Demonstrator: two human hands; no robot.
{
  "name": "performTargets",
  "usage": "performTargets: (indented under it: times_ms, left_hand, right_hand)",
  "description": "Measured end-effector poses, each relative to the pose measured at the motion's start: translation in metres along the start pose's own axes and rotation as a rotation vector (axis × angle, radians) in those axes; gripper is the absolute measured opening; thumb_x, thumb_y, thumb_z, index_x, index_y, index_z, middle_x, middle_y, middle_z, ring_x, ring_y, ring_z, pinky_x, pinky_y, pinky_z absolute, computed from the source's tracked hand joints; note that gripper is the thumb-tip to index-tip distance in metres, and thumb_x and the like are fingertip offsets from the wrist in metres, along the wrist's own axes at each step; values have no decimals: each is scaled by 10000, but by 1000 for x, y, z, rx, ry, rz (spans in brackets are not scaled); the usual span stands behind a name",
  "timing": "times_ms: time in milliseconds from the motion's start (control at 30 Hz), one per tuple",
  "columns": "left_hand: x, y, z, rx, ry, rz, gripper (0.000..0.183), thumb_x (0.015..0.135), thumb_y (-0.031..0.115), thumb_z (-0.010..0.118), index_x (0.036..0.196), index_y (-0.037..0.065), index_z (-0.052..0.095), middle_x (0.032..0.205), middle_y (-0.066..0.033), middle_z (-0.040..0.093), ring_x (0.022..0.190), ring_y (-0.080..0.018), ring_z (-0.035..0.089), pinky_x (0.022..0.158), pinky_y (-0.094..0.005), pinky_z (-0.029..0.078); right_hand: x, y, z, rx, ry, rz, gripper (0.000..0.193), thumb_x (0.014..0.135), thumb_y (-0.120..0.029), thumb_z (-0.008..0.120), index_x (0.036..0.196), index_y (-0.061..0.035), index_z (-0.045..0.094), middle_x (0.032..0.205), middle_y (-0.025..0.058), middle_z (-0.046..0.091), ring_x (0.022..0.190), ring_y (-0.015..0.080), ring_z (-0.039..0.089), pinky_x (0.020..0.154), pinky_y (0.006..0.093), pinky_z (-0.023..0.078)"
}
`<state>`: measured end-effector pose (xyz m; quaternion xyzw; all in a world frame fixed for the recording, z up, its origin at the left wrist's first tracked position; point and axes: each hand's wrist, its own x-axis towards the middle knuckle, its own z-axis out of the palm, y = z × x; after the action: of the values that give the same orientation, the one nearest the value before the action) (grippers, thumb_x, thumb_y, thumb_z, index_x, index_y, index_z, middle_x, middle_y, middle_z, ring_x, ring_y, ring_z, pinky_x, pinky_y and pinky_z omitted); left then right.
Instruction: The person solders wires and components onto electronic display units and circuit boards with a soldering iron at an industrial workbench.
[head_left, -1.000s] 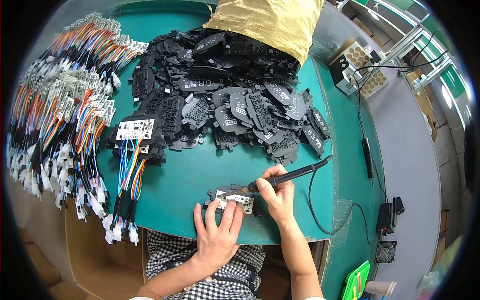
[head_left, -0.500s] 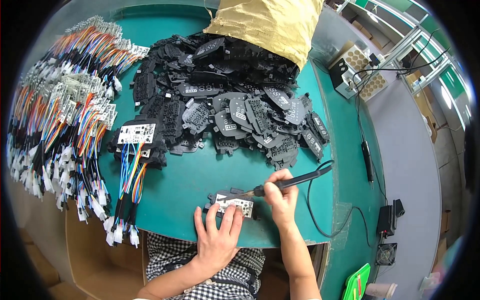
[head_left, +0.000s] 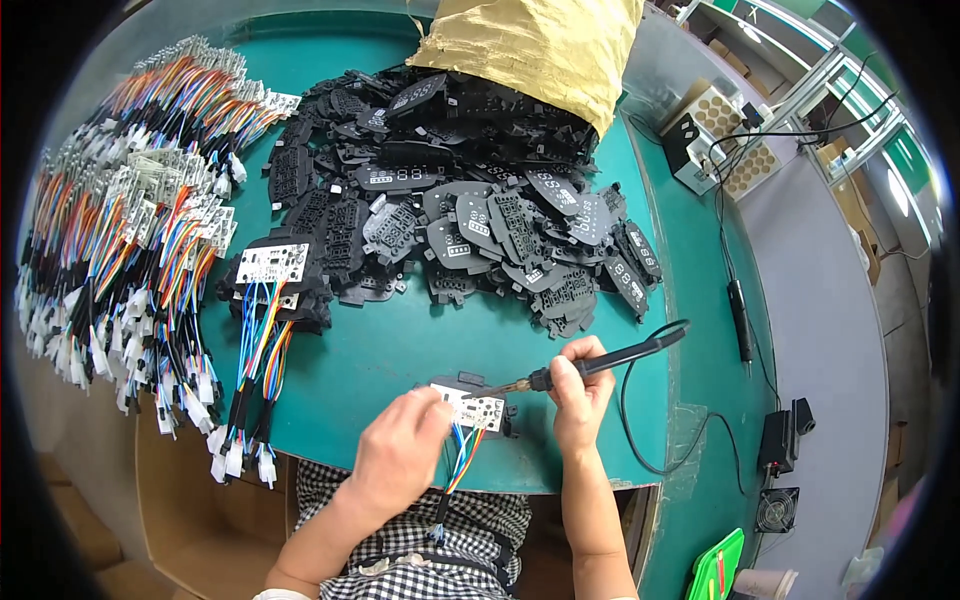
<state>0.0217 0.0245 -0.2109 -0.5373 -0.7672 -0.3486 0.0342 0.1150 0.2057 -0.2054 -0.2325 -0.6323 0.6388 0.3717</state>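
Observation:
My right hand (head_left: 578, 395) grips a black-handled soldering iron (head_left: 625, 355), its thin tip pointing left over a white circuit board (head_left: 484, 414). That board lies on a black plastic housing (head_left: 468, 380) near the table's front edge. Colored wires (head_left: 464, 462) run from the board toward me and hang over the edge. At the board's left end is my left hand (head_left: 402, 455), its fingers curled together. Whatever they pinch is hidden.
A heap of black plastic housings (head_left: 480, 230) spills from a yellow bag (head_left: 530, 50) at the back. Wired circuit boards (head_left: 140, 230) are piled at left; another wired board (head_left: 272, 264) rests on stacked housings. A second corded tool (head_left: 738, 320) lies at right, near a small fan (head_left: 775, 510).
My left hand has lifted off the board, moved left and curled its fingers, exposing the board's wires. My right hand has shifted slightly right with the soldering iron.

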Motion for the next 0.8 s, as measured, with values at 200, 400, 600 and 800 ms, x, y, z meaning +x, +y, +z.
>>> performTargets:
  times_ms: [200,400,600,800]
  left_hand:
    - [1,-11,9,-238,187,-218,278,695,-133,587,880,11,438,882,-125,519,695,-244,611,572,-320,481]
    - [-1,-10,11,-288,188,-274,294,693,-132,594,894,8,431,876,-125,515,722,-224,628,585,-312,485]
    - [-1,-10,10,-292,195,-269,300,692,-132,590,909,8,436,881,-128,515,719,-224,626,596,-315,487]
    - [0,-9,8,-310,189,-277,313,687,-133,589,924,6,439,885,-131,517,717,-225,624,596,-315,487]
  right_hand:
    - [-4,-7,15,-70,-186,59,148,769,-83,617,770,-36,478,660,-41,460,574,27,407,501,182,323]
    - [-5,-2,14,-128,-231,59,155,764,-97,628,777,-23,492,641,-27,490,559,32,426,492,183,333]
    - [-6,-3,15,-131,-222,72,172,766,-119,635,780,-22,495,644,-24,495,562,32,432,492,181,335]
    - [-6,-2,15,-128,-224,86,184,765,-129,641,788,-24,492,652,-27,494,568,31,433,496,180,335]
